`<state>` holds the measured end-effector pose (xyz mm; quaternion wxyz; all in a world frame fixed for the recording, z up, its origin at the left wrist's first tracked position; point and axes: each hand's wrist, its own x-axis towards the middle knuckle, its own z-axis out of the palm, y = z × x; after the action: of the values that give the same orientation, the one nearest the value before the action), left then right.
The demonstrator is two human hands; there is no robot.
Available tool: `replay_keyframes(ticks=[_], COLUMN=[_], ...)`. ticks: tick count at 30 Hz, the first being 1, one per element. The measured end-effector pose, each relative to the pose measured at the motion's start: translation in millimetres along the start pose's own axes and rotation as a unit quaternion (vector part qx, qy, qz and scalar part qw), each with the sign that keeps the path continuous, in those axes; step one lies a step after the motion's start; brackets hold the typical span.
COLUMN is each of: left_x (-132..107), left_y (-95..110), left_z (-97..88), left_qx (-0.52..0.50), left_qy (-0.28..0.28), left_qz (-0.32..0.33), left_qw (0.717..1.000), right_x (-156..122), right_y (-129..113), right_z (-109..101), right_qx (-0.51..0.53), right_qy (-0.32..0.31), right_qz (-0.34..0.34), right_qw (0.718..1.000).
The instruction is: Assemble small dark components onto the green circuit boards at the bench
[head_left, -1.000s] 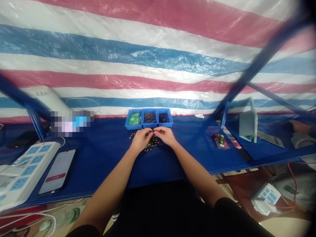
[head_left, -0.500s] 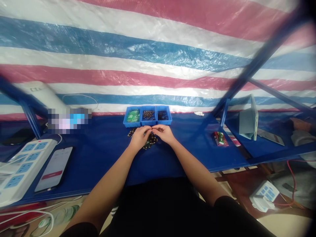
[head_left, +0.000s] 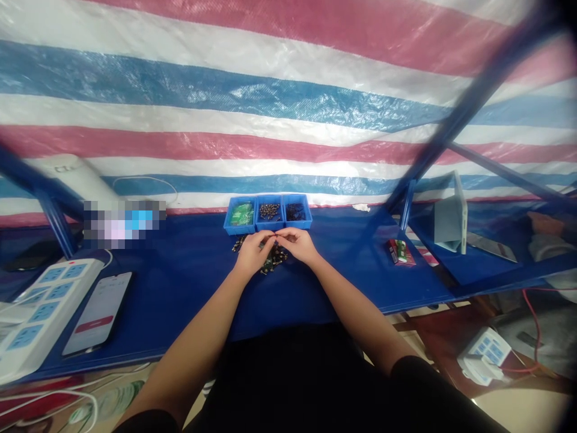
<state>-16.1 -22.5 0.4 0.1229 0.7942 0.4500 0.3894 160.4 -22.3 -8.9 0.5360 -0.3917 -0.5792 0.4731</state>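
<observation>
- Striped tarpaulin (head_left: 288,108) in red, white and blue is being used as the backdrop behind a blue surface (head_left: 189,276).
- The left hand (head_left: 251,255) and right hand (head_left: 301,246) are being held together over the middle of the surface, with the fingers (head_left: 265,240) of both closed toward each other.
- A small dark piece (head_left: 274,238) is apparently being pinched between the two sets of fingertips, though it is too small for its shape to be made out.
- It is being kept just above a loose pile of parts (head_left: 273,263) and just in front of the bins.
- Such a piece is being judged light, stiff and easily dropped. It is best taken by its ends with fingertips only, and pressed gently in case thin leads are being bent.
- Three blue bins are being counted in a touching row: a left bin (head_left: 241,214) with green contents, a middle bin (head_left: 269,211) with brownish parts and a right bin (head_left: 296,211) with dark parts.
- One phone (head_left: 97,313) and one power strip (head_left: 42,307) are being left at the far left, well apart from the hands.
- One small red packet (head_left: 399,251) is being left to the right.
</observation>
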Motion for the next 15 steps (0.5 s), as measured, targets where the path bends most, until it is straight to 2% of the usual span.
replay_keyframes(ticks=[6,15], left_x=[-1.1,-0.2], left_y=[-2.8,0.9], left_z=[2.9,0.4], left_qx=[-0.007,-0.009], left_qy=[0.006,-0.026], left_qz=[-0.003,-0.008], left_qw=[1.0,1.0], right_x=[0.6,0.0], right_y=[-1.1,3.0], right_z=[-0.6,2.1], right_qx=[0.011,0.015], right_qy=[-0.005,-0.011], right_qz=[-0.001,0.006], right_qw=[1.0,1.0])
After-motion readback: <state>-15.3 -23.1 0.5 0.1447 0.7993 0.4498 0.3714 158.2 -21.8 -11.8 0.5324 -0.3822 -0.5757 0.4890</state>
